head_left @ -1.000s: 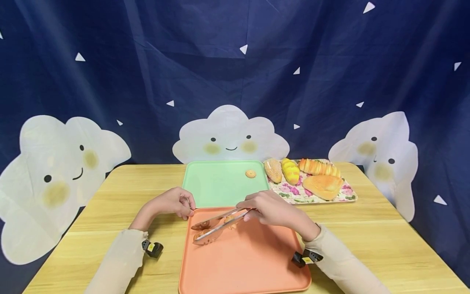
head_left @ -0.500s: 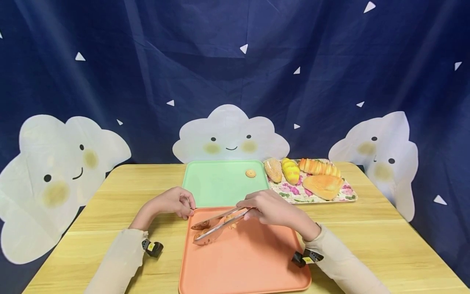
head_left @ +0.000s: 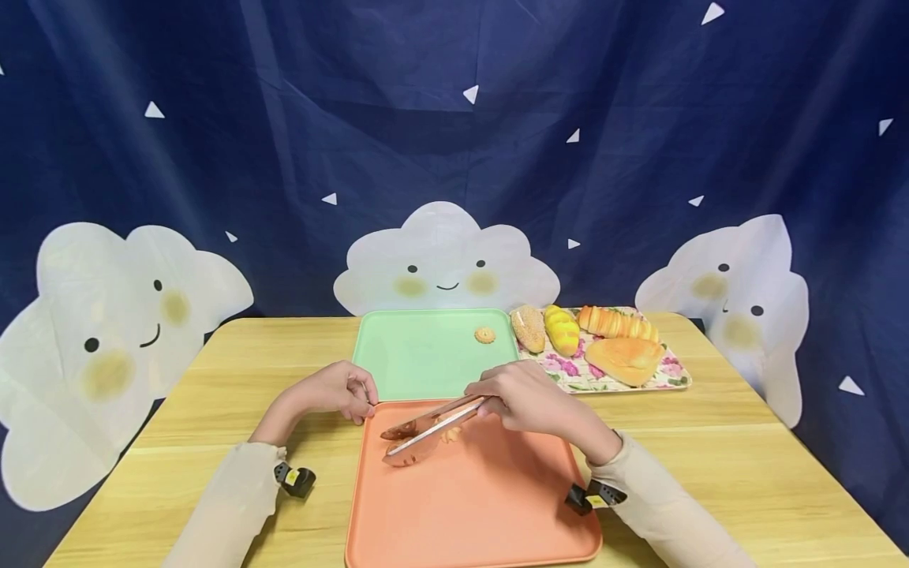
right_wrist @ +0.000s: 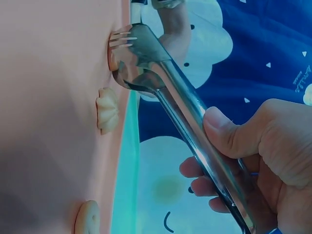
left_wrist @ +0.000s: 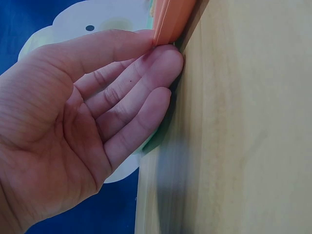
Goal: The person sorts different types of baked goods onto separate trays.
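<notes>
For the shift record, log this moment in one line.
left grip: pinches orange tray corner; right grip: holds tongs over orange tray; fluted cookie: on orange tray; round cookie: on green tray

We wear long sleeves of pale cream cloth: the left sleeve [head_left: 223, 505] and the right sleeve [head_left: 667, 497] both look plain and loose, with soft wrinkles gathering at the cuffs. By each cuff sits a small, chunky black camera, the left wrist camera [head_left: 304, 483] and the right wrist camera [head_left: 577, 500], each bearing a little yellow label. Our hands are bare, the left hand [left_wrist: 97, 107] with deep creases across its palm.
</notes>
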`<state>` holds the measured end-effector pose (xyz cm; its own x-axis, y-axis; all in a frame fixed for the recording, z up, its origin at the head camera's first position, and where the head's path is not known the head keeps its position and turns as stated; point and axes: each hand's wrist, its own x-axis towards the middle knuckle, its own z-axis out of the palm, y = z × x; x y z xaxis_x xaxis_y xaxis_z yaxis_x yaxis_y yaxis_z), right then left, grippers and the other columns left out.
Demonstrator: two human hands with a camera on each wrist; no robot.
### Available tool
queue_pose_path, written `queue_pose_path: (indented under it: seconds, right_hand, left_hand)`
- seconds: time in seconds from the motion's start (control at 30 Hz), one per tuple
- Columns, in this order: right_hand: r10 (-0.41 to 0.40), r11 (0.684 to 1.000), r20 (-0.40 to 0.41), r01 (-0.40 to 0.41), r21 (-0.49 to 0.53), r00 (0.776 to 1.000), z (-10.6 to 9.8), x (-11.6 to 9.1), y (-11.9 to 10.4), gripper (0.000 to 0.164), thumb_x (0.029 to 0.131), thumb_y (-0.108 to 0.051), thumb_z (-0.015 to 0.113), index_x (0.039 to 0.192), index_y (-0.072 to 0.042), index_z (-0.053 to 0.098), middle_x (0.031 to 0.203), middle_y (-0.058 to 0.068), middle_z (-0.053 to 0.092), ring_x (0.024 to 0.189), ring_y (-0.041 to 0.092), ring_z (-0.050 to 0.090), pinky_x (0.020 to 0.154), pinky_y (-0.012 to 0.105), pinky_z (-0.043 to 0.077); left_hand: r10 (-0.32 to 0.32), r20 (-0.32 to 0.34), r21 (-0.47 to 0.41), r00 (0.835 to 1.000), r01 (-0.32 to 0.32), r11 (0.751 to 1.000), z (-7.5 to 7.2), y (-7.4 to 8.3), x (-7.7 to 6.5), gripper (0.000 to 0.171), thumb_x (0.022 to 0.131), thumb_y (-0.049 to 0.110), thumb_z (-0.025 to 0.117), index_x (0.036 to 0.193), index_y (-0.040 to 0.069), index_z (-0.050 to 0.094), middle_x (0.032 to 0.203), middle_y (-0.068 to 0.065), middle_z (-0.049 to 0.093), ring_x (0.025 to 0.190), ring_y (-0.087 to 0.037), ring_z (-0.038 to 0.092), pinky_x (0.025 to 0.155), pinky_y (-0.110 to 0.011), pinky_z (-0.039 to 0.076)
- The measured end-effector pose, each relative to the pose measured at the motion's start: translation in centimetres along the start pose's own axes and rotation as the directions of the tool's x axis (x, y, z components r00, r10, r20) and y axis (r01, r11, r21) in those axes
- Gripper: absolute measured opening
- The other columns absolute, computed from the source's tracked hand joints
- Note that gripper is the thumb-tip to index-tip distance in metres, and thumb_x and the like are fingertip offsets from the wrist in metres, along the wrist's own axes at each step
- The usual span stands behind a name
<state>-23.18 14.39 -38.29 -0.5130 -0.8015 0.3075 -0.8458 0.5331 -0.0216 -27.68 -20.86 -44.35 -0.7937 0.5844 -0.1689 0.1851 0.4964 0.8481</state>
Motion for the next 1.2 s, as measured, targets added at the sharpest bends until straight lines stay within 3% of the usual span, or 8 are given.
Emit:
queue_pose_path:
  seconds: [0.23, 0.43, 0.63, 0.9, 1.2]
  right_hand:
    - [-0.041, 0.995, -0.065, 0.035, -0.093, 0.997, 0.2, 0.0, 0.0, 0.014, 0.080, -0.013, 0.080, 0.090, -0.021, 0.075, 0.064, -0.011, 0.052, 0.054, 0.004, 0.038, 0.050, 0.018, 0.021]
    - [-0.049, 0.994, -0.120, 0.036, -0.107, 0.992, 0.2, 0.0, 0.2, 0.015, 0.080, -0.013, 0.082, 0.093, -0.020, 0.077, 0.066, -0.010, 0.057, 0.053, 0.006, 0.043, 0.049, 0.017, 0.022]
    - [-0.069, 0.986, -0.224, 0.032, -0.165, 0.972, -0.2, -0.1, 0.6, 0.018, 0.078, -0.009, 0.078, 0.093, -0.019, 0.076, 0.065, -0.009, 0.055, 0.053, 0.007, 0.044, 0.049, 0.018, 0.023]
    - [0.070, 0.972, -0.319, -0.136, -0.190, 0.945, -0.7, -0.3, 1.8, 0.020, 0.081, -0.017, 0.084, 0.101, -0.016, 0.079, 0.074, -0.005, 0.068, 0.058, 0.013, 0.059, 0.046, 0.020, 0.031]
    - [0.228, 0.916, -0.446, -0.345, -0.203, 0.866, -0.8, -0.8, 3.6, 0.017, 0.083, -0.009, 0.080, 0.100, -0.013, 0.078, 0.068, 0.001, 0.064, 0.051, 0.020, 0.053, 0.042, 0.025, 0.027]
  left_hand:
    - [-0.007, -0.003, -0.002, 1.000, 0.007, 1.000, 0.0, 0.0, 0.0, 0.011, 0.084, 0.002, 0.073, 0.092, -0.005, 0.068, 0.075, -0.018, 0.074, 0.067, -0.022, 0.072, 0.061, -0.032, 0.057]
    - [-0.005, -0.002, -0.001, 1.000, 0.005, 1.000, 0.0, -0.2, 0.0, 0.011, 0.084, 0.002, 0.073, 0.092, -0.004, 0.069, 0.075, -0.017, 0.074, 0.067, -0.021, 0.071, 0.061, -0.032, 0.057]
    - [0.001, -0.004, -0.001, 1.000, -0.001, 1.000, 0.0, -0.2, 0.0, 0.012, 0.083, 0.002, 0.074, 0.092, -0.004, 0.069, 0.075, -0.018, 0.074, 0.067, -0.021, 0.072, 0.061, -0.032, 0.057]
    - [-0.005, -0.002, -0.008, 1.000, 0.005, 1.000, 0.0, -0.2, 0.0, 0.012, 0.083, 0.002, 0.075, 0.092, -0.004, 0.069, 0.076, -0.019, 0.074, 0.067, -0.021, 0.071, 0.061, -0.032, 0.057]
    - [-0.013, -0.006, 0.006, 1.000, 0.013, 1.000, 0.1, -0.3, 0.1, 0.011, 0.084, 0.004, 0.075, 0.090, -0.002, 0.069, 0.072, -0.012, 0.074, 0.066, -0.019, 0.071, 0.062, -0.033, 0.057]
